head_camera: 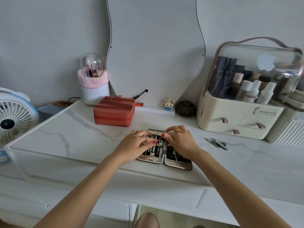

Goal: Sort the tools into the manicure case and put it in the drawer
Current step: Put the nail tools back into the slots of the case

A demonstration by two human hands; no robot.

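Manicure case [178, 164] lies open flat on the white marble bench [69, 132], near the front edge, both halves facing up. Metal tools [157, 148] sit in rows under black straps in the left half; more thin tools show in the right half, mostly covered by the hand.

Left hand [139, 143] rests palm down over the left half, fingers fairly straight and slightly spread, fingertips pressing on the tools near the far edge. Right hand [181, 140] lies over the right half, fingers bent down at the case's far rim, thumb reaching toward the centre hinge. It may be pinching a small tool there, but the fingers hide it and I cannot tell. A gold ring [178, 130] sits on one right finger.

Loose nail clippers [218, 143] lie on the bench well to the right of the case, apart from both hands.

Behind the case: a closed red zip box [114, 111]. Far right, a cream cosmetics organiser [230, 122] with small drawers and a clear dome lid. Left edge, a white desk fan [11, 117]. Against the wall, a wavy mirror [154, 46] and a brush holder [94, 89] with a pink band.
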